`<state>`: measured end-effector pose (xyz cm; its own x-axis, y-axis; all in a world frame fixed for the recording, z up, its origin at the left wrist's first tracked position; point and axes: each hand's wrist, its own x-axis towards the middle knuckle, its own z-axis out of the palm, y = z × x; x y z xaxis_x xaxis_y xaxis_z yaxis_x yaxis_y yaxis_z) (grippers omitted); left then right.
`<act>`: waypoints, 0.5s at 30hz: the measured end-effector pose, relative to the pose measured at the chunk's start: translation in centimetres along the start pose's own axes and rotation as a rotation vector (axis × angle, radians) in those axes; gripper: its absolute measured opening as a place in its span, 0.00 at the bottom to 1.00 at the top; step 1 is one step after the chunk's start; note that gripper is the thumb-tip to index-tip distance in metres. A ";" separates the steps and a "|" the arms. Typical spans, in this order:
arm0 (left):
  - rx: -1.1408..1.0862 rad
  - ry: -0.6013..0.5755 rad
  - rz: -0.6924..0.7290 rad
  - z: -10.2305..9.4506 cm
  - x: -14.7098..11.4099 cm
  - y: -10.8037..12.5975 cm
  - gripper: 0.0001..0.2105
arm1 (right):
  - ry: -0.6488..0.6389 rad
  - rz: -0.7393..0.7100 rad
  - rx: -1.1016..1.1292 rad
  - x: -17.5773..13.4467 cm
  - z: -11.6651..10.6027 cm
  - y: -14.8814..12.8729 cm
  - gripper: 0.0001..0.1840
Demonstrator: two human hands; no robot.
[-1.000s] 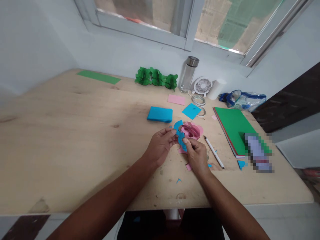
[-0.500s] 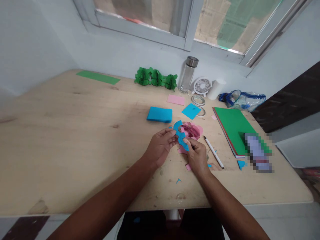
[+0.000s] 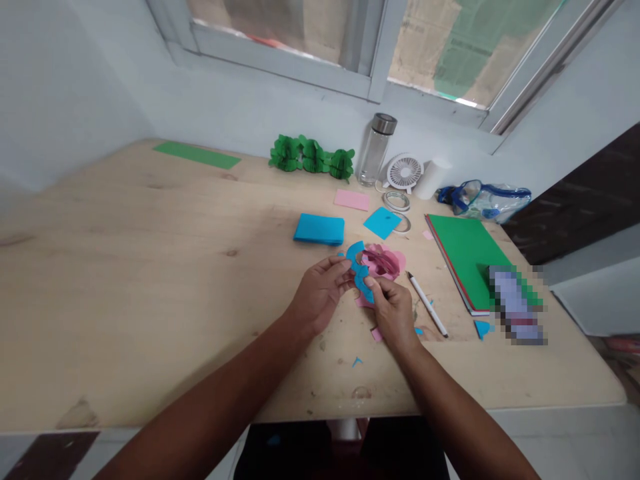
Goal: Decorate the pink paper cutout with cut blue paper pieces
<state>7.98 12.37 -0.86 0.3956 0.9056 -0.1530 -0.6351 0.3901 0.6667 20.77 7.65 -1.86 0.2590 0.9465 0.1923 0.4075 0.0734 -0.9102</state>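
Note:
A curved, scalloped blue paper cutout (image 3: pixel 356 256) is held up between my two hands over the near part of the table. My left hand (image 3: pixel 325 287) pinches its left side with thumb and fingers. My right hand (image 3: pixel 393 303) grips its lower right end, thumb on top. Just behind the cutout lies a pink paper flower (image 3: pixel 385 260) with layered petals, partly covered by it. Small pink scraps sit under and beside my right hand. A stack of blue paper (image 3: pixel 319 229) lies beyond my left hand.
A white marker (image 3: pixel 427 304) lies right of my right hand. Farther right are a green pad (image 3: pixel 470 253) and a blurred-out object. Behind stand a glass bottle (image 3: pixel 376 150), a small fan (image 3: pixel 405 171), tape rolls (image 3: pixel 397 201) and a green paper garland (image 3: pixel 311 157).
The blue cutout's lower end has shifted slightly left and turned a little in my fingers. Both hands stay almost in place; the things on the table have not moved.

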 end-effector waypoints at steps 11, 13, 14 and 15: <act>-0.022 0.002 -0.003 0.0 0.0 -0.1 0.06 | -0.011 0.010 0.011 0.0 0.0 0.0 0.19; -0.029 0.001 -0.008 0.0 0.0 -0.1 0.06 | -0.006 0.015 0.011 0.1 0.0 0.0 0.19; -0.034 0.000 -0.010 0.0 0.0 -0.2 0.06 | -0.002 0.017 0.012 0.1 0.0 0.0 0.18; -0.038 -0.002 -0.013 0.0 0.0 -0.2 0.06 | 0.003 0.021 0.013 0.1 0.0 0.1 0.18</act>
